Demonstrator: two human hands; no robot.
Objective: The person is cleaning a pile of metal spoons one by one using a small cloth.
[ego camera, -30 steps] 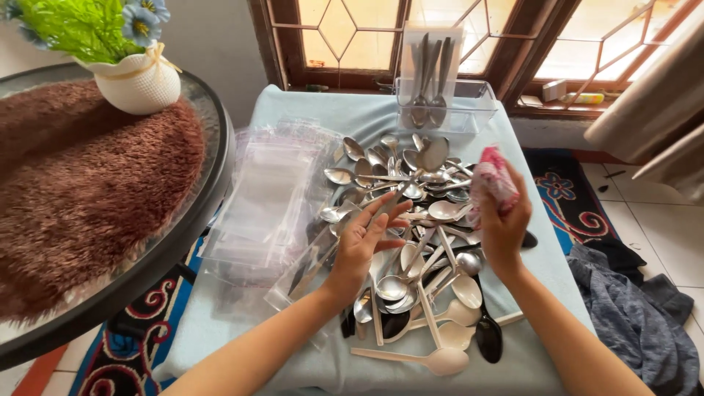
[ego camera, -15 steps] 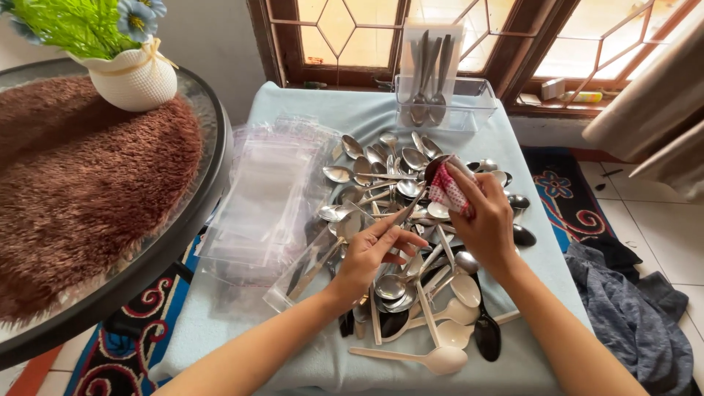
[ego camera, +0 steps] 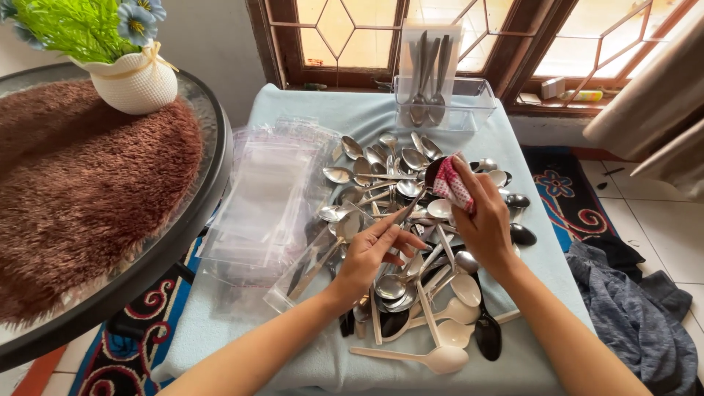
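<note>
My left hand [ego camera: 372, 251] grips the handle of a metal spoon [ego camera: 422, 192] and holds it up above a heap of spoons [ego camera: 411, 220]. My right hand [ego camera: 480, 216] holds a pink and white patterned cloth [ego camera: 450, 184] wrapped over that spoon's bowl. Under both hands the heap of steel, black and cream spoons spreads over a table with a light blue cloth [ego camera: 352, 117].
A stack of clear plastic sleeves [ego camera: 268, 198] lies left of the heap. A clear tray [ego camera: 469, 110] with upright spoons [ego camera: 429, 77] stands at the back by the window. A round glass table [ego camera: 209, 191] with a brown rug and a white vase [ego camera: 136, 84] is at left. Grey clothing [ego camera: 638, 308] lies on the floor at right.
My right hand came down and left with the cloth onto the bowl of the spoon. My left hand has lifted that spoon from the heap.
</note>
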